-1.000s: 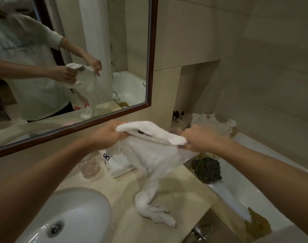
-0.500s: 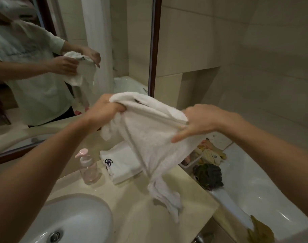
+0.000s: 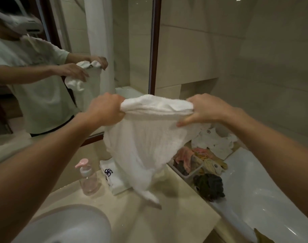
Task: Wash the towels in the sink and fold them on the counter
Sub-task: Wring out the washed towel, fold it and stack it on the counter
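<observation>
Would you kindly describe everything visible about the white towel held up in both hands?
The white terry-cloth towel hangs bunched and crumpled above the beige stone counter. The left hand and right hand grip its rolled top edge, stretched between them. Its body narrows downward to a twisted tail whose tip reaches the counter near the folded white towel with the dark logo.

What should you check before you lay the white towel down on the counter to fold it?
1. Left hand grips the towel's top edge: ok.
2. Right hand grips the other end: ok.
3. Towel hangs flat: not ok, its lower tail is twisted.
4. Bare counter in front: ok.
5. Soap bottle and folded towel are out of the way: cannot tell, they are close.
</observation>
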Demonstrator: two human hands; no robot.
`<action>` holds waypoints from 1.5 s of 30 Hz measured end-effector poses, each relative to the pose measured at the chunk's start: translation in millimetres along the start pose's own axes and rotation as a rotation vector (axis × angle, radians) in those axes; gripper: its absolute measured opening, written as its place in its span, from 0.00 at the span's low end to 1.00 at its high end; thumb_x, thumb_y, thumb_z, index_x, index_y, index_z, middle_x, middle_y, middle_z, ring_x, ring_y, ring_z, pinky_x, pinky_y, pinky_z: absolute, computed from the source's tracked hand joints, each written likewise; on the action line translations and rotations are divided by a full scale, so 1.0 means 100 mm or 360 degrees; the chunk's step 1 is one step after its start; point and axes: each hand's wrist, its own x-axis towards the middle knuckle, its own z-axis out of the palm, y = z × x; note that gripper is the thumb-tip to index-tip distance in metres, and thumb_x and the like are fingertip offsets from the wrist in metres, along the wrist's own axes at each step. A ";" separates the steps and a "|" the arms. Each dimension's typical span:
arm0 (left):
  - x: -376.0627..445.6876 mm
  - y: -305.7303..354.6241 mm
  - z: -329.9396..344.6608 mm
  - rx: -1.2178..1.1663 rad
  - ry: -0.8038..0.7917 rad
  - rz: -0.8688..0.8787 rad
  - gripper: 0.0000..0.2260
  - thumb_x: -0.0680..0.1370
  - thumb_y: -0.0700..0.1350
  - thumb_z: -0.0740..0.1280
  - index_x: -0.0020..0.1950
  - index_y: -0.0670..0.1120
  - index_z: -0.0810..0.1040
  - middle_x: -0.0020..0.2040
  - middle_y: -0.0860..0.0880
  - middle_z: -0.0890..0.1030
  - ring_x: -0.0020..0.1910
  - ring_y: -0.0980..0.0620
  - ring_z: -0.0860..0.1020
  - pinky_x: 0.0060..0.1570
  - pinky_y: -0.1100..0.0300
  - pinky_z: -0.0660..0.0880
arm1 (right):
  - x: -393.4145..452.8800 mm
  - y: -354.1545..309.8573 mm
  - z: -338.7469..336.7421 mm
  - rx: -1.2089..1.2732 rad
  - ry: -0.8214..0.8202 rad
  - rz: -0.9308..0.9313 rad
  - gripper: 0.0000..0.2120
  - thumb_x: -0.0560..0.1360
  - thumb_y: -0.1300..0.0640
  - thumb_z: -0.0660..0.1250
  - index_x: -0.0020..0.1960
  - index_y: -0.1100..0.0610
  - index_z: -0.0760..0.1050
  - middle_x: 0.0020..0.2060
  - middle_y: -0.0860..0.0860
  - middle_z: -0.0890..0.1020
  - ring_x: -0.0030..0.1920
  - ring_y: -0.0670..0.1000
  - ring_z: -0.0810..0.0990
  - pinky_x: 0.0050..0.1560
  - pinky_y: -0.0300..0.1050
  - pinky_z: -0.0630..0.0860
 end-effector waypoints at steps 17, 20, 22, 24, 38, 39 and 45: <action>0.16 0.08 -0.13 -0.0129 0.0295 -0.0073 0.10 0.78 0.53 0.66 0.55 0.51 0.80 0.42 0.48 0.78 0.41 0.45 0.74 0.40 0.54 0.67 | 0.24 0.09 -0.06 -0.0128 0.0876 0.0211 0.05 0.74 0.61 0.64 0.43 0.53 0.76 0.35 0.52 0.75 0.38 0.58 0.74 0.37 0.46 0.67; 0.02 0.13 -0.19 -0.0110 0.0481 -0.0040 0.07 0.77 0.49 0.66 0.52 0.49 0.79 0.38 0.49 0.75 0.39 0.45 0.73 0.38 0.54 0.66 | 0.07 0.14 -0.01 -0.0014 0.1037 0.0143 0.04 0.72 0.62 0.64 0.39 0.57 0.75 0.32 0.52 0.73 0.35 0.60 0.73 0.34 0.47 0.65; -0.17 0.17 -0.21 -0.0112 0.0498 -0.0004 0.04 0.76 0.47 0.67 0.50 0.49 0.77 0.37 0.50 0.75 0.38 0.45 0.73 0.38 0.54 0.66 | -0.12 0.17 0.07 0.0052 0.1105 0.0045 0.04 0.73 0.62 0.65 0.40 0.59 0.78 0.31 0.53 0.77 0.33 0.58 0.76 0.31 0.47 0.69; -0.41 0.21 -0.18 -0.0170 0.0332 0.0064 0.05 0.76 0.49 0.70 0.47 0.53 0.74 0.38 0.51 0.76 0.38 0.46 0.75 0.37 0.56 0.66 | -0.39 0.15 0.18 0.0188 0.1036 -0.0047 0.05 0.73 0.62 0.67 0.39 0.57 0.78 0.31 0.51 0.78 0.31 0.53 0.76 0.29 0.45 0.70; -1.98 0.05 1.89 -0.1115 -0.2027 0.0041 0.17 0.70 0.62 0.74 0.54 0.54 0.82 0.49 0.59 0.85 0.48 0.59 0.83 0.53 0.60 0.79 | -1.37 0.33 2.62 0.1128 -0.1637 0.0444 0.19 0.66 0.46 0.73 0.45 0.63 0.79 0.38 0.55 0.77 0.33 0.51 0.73 0.35 0.44 0.68; -1.97 0.03 1.98 -0.1138 -0.2007 -0.0006 0.19 0.69 0.64 0.74 0.52 0.53 0.83 0.48 0.58 0.85 0.47 0.59 0.83 0.52 0.62 0.78 | -1.33 0.36 2.67 0.1121 -0.1667 0.0452 0.20 0.65 0.44 0.74 0.46 0.60 0.80 0.38 0.55 0.78 0.33 0.51 0.74 0.34 0.44 0.68; -1.61 -0.11 2.60 -0.0821 -0.1175 -0.0105 0.24 0.74 0.66 0.68 0.32 0.48 0.73 0.30 0.51 0.75 0.32 0.55 0.72 0.37 0.58 0.67 | -0.96 0.58 3.10 0.1186 -0.1380 0.0491 0.25 0.65 0.39 0.78 0.53 0.57 0.82 0.43 0.48 0.84 0.45 0.50 0.83 0.43 0.38 0.74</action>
